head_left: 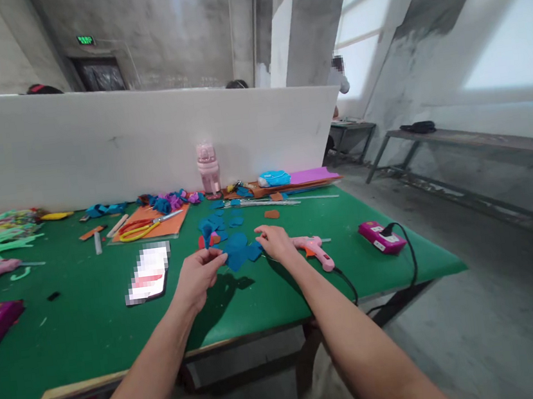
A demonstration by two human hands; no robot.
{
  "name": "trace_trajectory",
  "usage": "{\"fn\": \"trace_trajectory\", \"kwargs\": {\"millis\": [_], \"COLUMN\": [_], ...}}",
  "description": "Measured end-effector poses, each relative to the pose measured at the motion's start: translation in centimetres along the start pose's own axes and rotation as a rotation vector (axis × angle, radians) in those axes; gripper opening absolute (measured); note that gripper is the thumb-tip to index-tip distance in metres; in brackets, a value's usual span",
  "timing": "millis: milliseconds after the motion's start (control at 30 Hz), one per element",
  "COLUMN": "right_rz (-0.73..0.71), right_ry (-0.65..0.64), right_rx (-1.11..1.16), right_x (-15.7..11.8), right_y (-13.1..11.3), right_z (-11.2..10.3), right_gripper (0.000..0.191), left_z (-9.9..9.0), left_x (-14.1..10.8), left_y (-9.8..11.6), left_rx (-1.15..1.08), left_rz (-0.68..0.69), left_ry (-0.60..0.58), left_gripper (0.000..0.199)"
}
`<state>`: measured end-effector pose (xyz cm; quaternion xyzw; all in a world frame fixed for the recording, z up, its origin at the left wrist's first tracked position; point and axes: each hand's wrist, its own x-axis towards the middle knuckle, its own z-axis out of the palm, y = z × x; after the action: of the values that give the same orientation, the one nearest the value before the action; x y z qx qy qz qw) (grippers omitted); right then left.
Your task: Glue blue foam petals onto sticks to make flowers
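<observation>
My left hand (202,273) pinches a blue piece of paper or felt, thumb and index together at its left edge. A curled blue piece (207,234) rises just above those fingers; whether it is joined to the held piece I cannot tell. The rounded blue piece (237,252) spreads from the fingertips over the green table. My right hand (276,243) is close on the other side, thumb and index curved with a gap between them. Beside its fingertips is a smaller blue piece (254,251). Further blue cutouts (212,223) lie behind, next to a red round piece (202,241).
A pink glue gun (319,251) lies right of my right hand, its cord running off the front edge. Beyond it is a magenta power strip (382,238). Scissors (146,227), a phone (149,272) and a pink bottle (208,171) stand or lie around, before a white partition (142,137).
</observation>
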<state>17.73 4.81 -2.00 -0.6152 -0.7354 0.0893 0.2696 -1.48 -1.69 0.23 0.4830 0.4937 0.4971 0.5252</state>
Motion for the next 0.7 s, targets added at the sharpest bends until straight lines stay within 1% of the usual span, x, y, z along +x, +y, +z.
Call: {"fn": "trace_trajectory", "kwargs": {"millis": [67,100,133,167,200,233,267,300,367,433,500,600,633,700], "right_rz": [0.020,0.032,0.050,0.044,0.004,-0.017,0.025,0.108,0.286,0.363,0.392,0.418,0.418,0.419], "right_ry": [0.056,0.102,0.180,0.267,0.316,0.328,0.322,0.276,0.076,-0.018,-0.018,0.036,0.032,-0.022], "right_rx": [-0.001,-0.005,-0.013,-0.011,0.000,0.018,0.026,0.020,0.004,0.018,0.023,-0.029,-0.050,-0.075], "right_x": [-0.3,-0.7,-1.3,-2.0,-2.7,-3.4,-4.1,-4.8,-5.7,-6.3,-6.7,-6.9,-7.0,-7.2], "right_y": [0.6,1.0,1.6,2.4,3.3,4.4,5.5,6.6,8.6,10.1,10.9,11.0,10.8,10.3], "right_z": [-1.0,-1.8,-2.7,-3.6,-4.5,-5.3,-5.9,-6.5,-7.1,-7.1,-7.1,-7.1,-7.2,-7.4], "right_gripper": [0.016,0.020,0.023,0.024,0.020,0.020,0.023,0.024,0.021,0.026,0.032,0.036,0.038,0.041], "left_z": [0.2,0.4,0.6,0.8,1.1,1.5,1.8,2.2,3.0,3.6,3.9,4.0,3.9,3.6], "left_x": [-0.1,-0.1,-0.2,-0.3,-0.4,-0.5,-0.6,-0.7,-0.8,-0.8,-0.5,0.0,0.2,0.4], "left_y": [-0.1,-0.2,-0.4,-0.6,-0.8,-1.0,-1.2,-1.3,-1.6,-1.8,-2.0,-2.2,-2.3,-2.3], "left_rx": [0.028,0.043,0.060,0.078,0.098,0.119,0.140,0.154,0.168,0.198,0.285,0.508,0.584,0.709], "left_rz": [-0.009,-0.009,-0.008,-0.009,-0.013,-0.020,-0.029,-0.036,-0.053,-0.070,-0.050,0.075,0.115,0.156], "left_ry": [-0.032,-0.045,-0.057,-0.068,-0.078,-0.090,-0.111,-0.136,-0.202,-0.250,-0.251,-0.209,-0.196,-0.175], "left_gripper": [0.029,0.029,0.028,0.028,0.028,0.028,0.028,0.028,0.028,0.028,0.026,0.023,0.023,0.022]}}
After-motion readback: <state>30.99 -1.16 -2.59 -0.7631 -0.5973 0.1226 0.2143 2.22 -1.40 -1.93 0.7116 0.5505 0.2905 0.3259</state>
